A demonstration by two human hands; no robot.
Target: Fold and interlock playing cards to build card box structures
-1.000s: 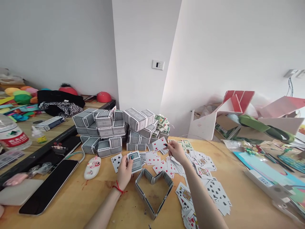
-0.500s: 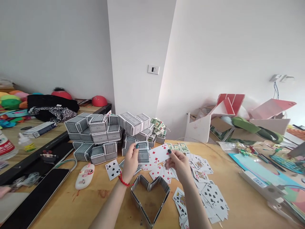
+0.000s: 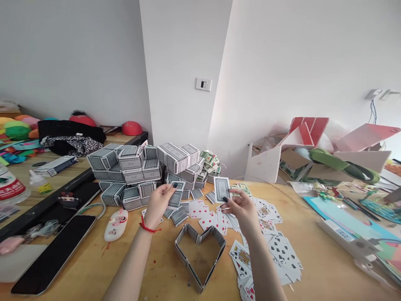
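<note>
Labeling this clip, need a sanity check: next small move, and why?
I'd probably bring the right hand toward the left hand, taking its playing card to the patterned card piece held there: each hand has one side of the pair, patterned backs show on both, and a gap separates them.

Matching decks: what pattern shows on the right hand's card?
The card: blue-grey print, white border; head view.

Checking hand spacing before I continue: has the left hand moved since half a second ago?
Yes. Judged against the heart-shaped playing-card frame on the table, the left hand has moved to the left.
</note>
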